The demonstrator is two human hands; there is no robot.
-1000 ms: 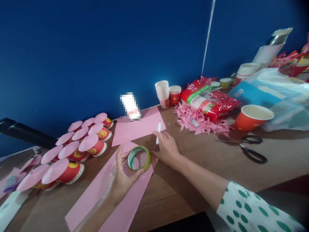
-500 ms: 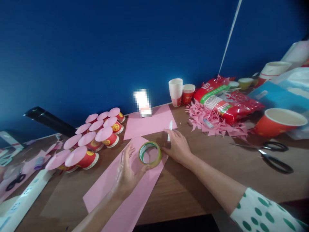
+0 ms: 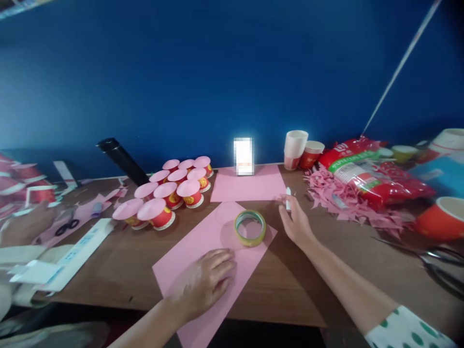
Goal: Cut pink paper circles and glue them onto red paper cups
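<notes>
Bench (image 3: 119,270) against wall (image 3: 145,72). Near sheet (image 3: 213,234) slants across front middle; tape roll (image 3: 255,240) on its far right part. Left hand (image 3: 205,280) over the sheet, nearer than the roll. Right hand (image 3: 297,224) right of the roll, pen (image 3: 288,199) in its fingers. Far sheet (image 3: 250,187) behind. Left of the sheets: disc-topped cups (image 3: 168,191) in rows; power strip (image 3: 81,253) farther left. Right rear: cup stack (image 3: 295,149), then cup packet (image 3: 373,176) over paper scraps (image 3: 337,200). Scissors (image 3: 402,248) far right, before a single cup (image 3: 440,222).
</notes>
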